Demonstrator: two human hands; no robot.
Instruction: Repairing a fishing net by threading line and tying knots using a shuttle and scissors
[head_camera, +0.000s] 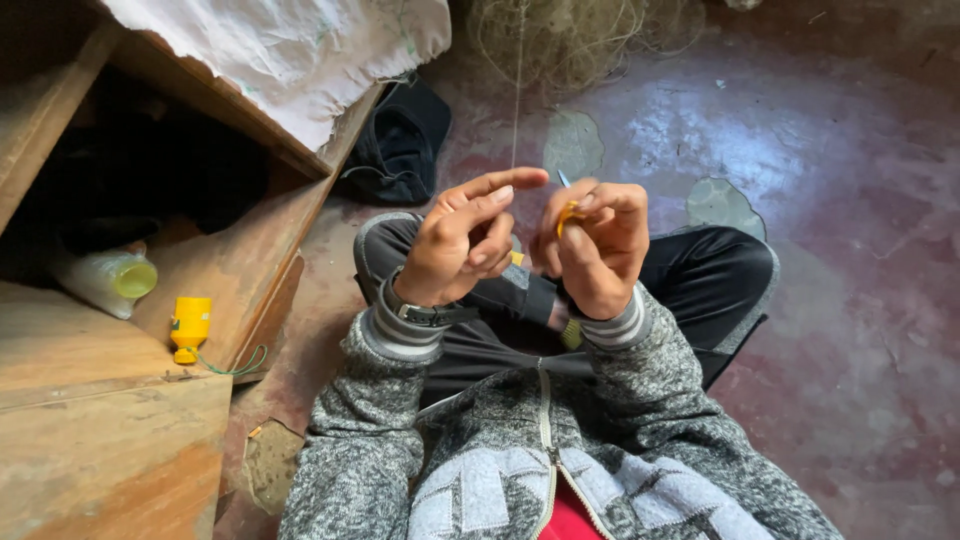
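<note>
jacket (640, 420) grey marl | trousers (700, 270) black | spool (190, 325) yellow | floor (850, 200) maroon

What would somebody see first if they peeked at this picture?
First, two hands raised together in the middle: the left hand has its forefinger stretched out, and the right hand pinches a small yellow tool. A thin line runs up from them to a tangled net on the reddish floor at the top. At the left, a yellow spool sits on a wooden ledge.
</note>
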